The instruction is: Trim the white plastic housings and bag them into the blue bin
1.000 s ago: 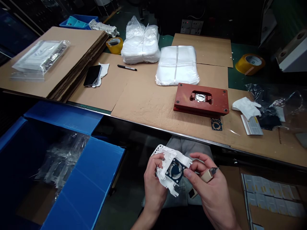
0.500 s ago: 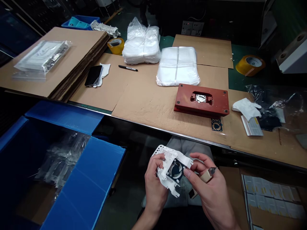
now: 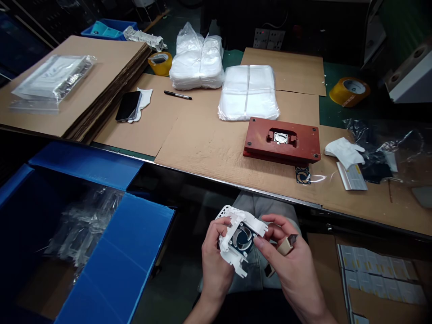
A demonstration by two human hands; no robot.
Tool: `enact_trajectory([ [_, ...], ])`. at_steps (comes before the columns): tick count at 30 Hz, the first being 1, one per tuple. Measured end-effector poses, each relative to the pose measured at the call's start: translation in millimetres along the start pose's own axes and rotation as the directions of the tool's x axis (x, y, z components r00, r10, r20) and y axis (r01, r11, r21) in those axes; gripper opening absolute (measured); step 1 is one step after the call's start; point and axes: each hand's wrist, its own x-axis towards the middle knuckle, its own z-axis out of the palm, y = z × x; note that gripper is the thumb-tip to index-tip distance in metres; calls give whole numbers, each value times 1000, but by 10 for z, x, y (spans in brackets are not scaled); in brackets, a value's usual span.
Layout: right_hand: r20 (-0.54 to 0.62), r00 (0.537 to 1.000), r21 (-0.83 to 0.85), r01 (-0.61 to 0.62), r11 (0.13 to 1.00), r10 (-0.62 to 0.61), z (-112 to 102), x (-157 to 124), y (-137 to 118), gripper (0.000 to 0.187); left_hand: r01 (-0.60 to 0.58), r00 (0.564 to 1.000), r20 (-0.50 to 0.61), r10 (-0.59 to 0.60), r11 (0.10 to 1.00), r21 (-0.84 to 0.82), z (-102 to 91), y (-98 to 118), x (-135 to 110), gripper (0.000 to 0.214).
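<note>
My left hand (image 3: pixel 216 256) is closed around one side of a white plastic housing (image 3: pixel 232 258), above my lap. Set in the housing is a dark square fan-shaped piece (image 3: pixel 242 236) with curved silvery blades, facing up toward me. My right hand (image 3: pixel 293 270) has a beige utility knife (image 3: pixel 286 246) tucked in it, a short grey tip poking up past the fingers. The thumb and fingertips of that hand touch the housing's right edge beside the fan piece. My palm and fingers hide part of the knife.
A red fixture block (image 3: pixel 256 144) sits on the cardboard-covered bench, with dark fan-shaped stickers (image 3: pixel 303 176) before it. Behind are stacked plastic bags (image 3: pixel 232 94), a pen (image 3: pixel 177 95) and tape (image 3: pixel 349 92). A blue box (image 3: pixel 145 234) holding bagged parts stands left; a carton (image 3: pixel 374 301) stands right.
The view has shifted slightly. The housing is tilted a little more toward me, so the fan piece shows more fully. Both hands keep their hold.
</note>
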Motion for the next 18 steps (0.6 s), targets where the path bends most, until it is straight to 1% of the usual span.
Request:
enact_trajectory([
  [4, 11, 1000, 11, 10, 1000, -10, 17, -11, -13, 40, 56, 998, 23, -55, 998, -40, 8, 29, -24, 20],
  [10, -6, 999, 14, 37, 999, -37, 36, -60, -73, 35, 127, 990, 70, -118, 984, -128, 8, 68, -67, 30],
  [13, -12, 999, 2, 46, 999, -46, 41, -86, -113, 33, 174, 981, 107, -161, 976, -134, -5, 129, -97, 34],
  [18, -22, 997, 1, 75, 997, -75, 59, -119, -188, 29, 211, 972, 149, -184, 960, -186, -12, 249, -178, 36],
])
